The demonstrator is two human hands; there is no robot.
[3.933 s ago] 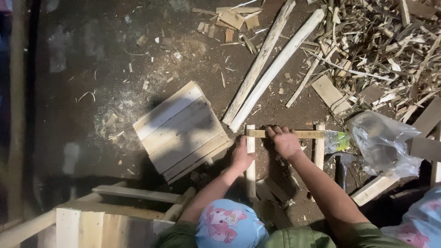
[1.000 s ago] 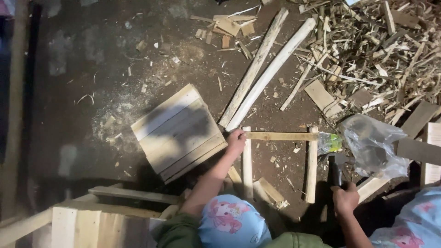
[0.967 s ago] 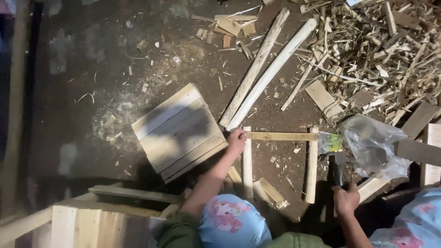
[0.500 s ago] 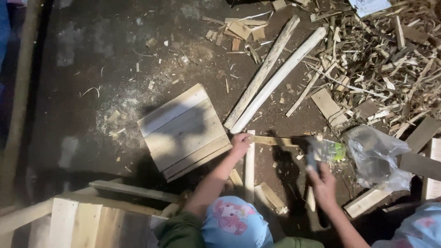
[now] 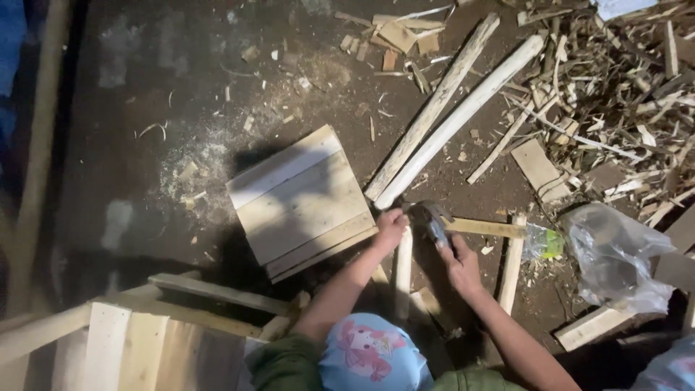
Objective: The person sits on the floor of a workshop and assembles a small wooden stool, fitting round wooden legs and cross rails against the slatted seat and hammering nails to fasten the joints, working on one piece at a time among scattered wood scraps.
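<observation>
On the dirt floor, two hands work at a little wood frame.

Closest, the right hand [image 5: 460, 262] has its fingers wrapped tight around a hammer [image 5: 436, 221]. Beside it, the left hand [image 5: 389, 228] pinches the top of an upright stick [image 5: 402, 269] where it meets the cross stick [image 5: 483, 228]. Farther off lie a flat board panel [image 5: 300, 199] and two long poles [image 5: 452, 116].

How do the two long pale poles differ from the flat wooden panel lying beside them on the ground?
The two long poles are slim and roundish, running diagonally up toward the scrap pile; the wooden panel is broad, flat and made of boards set side by side. The poles reach much farther than the panel. The panel lies left of the left hand; the poles' lower ends lie just above it. Both are pale, bare wood resting on the dark ground.
</observation>
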